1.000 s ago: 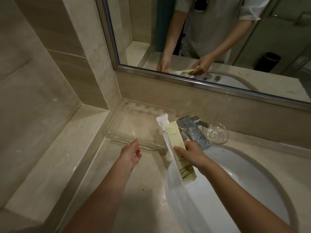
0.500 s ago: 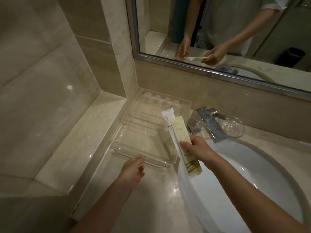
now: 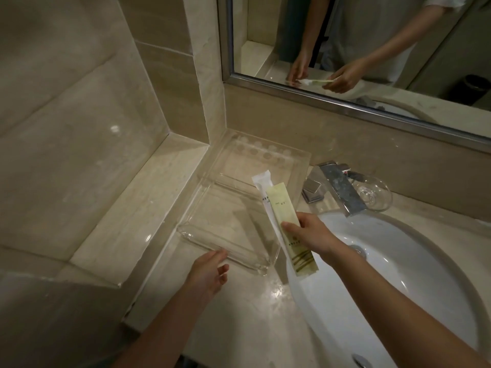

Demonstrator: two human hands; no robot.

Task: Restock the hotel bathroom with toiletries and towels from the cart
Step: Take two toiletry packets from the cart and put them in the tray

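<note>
Our right hand [image 3: 310, 235] pinches a long pale-green flat sachet [image 3: 285, 208] and a slim white packet [image 3: 261, 180] together over the right edge of the clear acrylic tray [image 3: 212, 241], which sits on the beige marble surface [image 3: 252, 328] left of the white oval sink basin [image 3: 398, 266]. Our left hand [image 3: 210, 272] is open, fingers relaxed, at the tray's near rim.

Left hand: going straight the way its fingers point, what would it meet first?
Probably the near rim of the clear rectangular plastic tray, which lies right ahead of the left hand and its fingertips; whether they already touch it is unclear.
</note>
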